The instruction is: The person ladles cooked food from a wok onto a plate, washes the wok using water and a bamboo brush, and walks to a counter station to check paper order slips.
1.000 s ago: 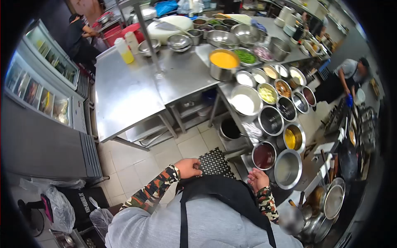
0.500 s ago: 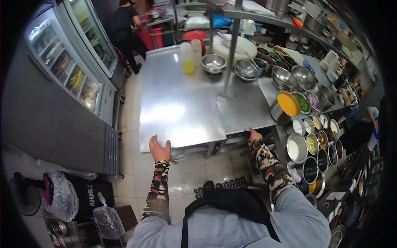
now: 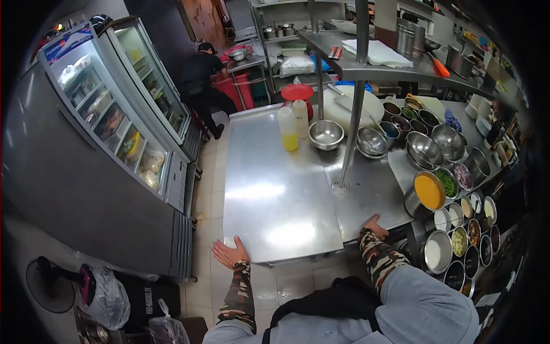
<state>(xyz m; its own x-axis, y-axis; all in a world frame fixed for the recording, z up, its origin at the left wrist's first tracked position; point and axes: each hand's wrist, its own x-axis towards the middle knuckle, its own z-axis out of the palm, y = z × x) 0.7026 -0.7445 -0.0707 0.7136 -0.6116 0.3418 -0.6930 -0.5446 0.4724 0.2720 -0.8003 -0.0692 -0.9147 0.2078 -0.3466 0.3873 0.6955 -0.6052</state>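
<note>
Moved from apron (image 3: 329, 307) to desk (image 3: 275, 218) ahead since earlier frame: left hand (image 3: 231, 253) at near-left corner, fingers spread; right hand (image 3: 375, 226) at near edge, fingers partly hidden, can't tell. Got to desk, gripping nothing yet.

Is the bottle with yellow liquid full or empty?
Partly full: yellow liquid fills only the lower part of the bottle.

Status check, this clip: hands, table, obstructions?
Left hand open, at near-left corner of steel table. Right hand by its near edge, grip unclear. Two bottles, steel bowl farther back.
</note>
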